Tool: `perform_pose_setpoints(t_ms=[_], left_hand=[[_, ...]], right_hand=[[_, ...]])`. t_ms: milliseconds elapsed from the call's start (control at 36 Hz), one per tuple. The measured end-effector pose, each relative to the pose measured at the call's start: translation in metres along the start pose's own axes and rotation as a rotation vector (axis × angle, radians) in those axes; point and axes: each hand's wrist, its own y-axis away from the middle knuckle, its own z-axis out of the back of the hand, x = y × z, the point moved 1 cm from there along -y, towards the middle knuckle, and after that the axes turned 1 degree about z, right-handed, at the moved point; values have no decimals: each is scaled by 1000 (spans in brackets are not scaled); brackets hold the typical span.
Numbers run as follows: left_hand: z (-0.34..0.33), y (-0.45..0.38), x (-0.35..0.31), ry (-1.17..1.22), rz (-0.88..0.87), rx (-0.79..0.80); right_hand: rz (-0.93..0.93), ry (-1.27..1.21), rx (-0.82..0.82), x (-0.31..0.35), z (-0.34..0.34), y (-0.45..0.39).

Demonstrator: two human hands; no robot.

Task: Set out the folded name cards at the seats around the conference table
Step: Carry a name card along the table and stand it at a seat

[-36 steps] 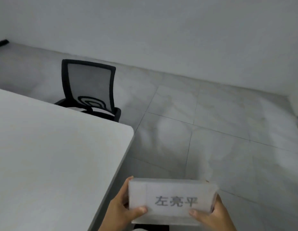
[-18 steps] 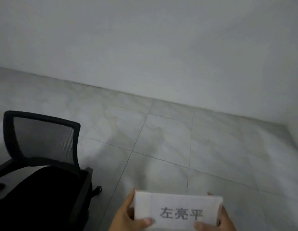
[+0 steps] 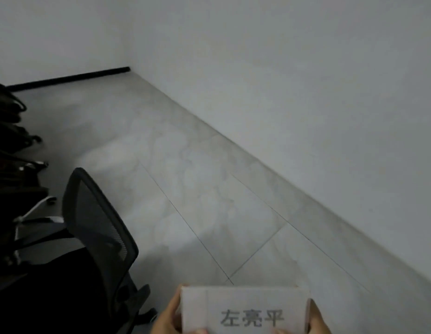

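Observation:
A white folded name card (image 3: 243, 307) with dark printed characters is at the bottom centre of the head view, cut off by the frame's lower edge. My left hand (image 3: 167, 318) grips its left end and my right hand (image 3: 317, 319) grips its right end, thumbs on the front face. The card may be the top of a small stack; I cannot tell. The conference table is out of view.
A black mesh-back office chair (image 3: 98, 227) stands at the lower left, close to my hands. More chair bases and wheels (image 3: 28, 165) crowd the left edge. Grey tiled floor (image 3: 185, 177) runs to a white wall (image 3: 306, 92) with a black skirting strip (image 3: 69, 77).
The view has swung away from the table, which has left the frame. The chair now stands nearer and lower left. Both hands still hold the card the same way.

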Motion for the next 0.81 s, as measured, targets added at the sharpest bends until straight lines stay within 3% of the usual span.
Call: perform_pose_setpoints(t_ms=[194, 417, 528, 806], left_hand=[[25, -144, -55, -72, 28, -1], [59, -269, -109, 11, 20, -151], [89, -323, -114, 58, 35, -260], [188, -435, -180, 176, 51, -701]], right_hand=[[-23, 77, 247, 53, -41, -165], [25, 121, 366, 105, -124, -309], [-49, 109, 459, 129, -184, -376], [105, 303, 918, 201, -402, -555]])
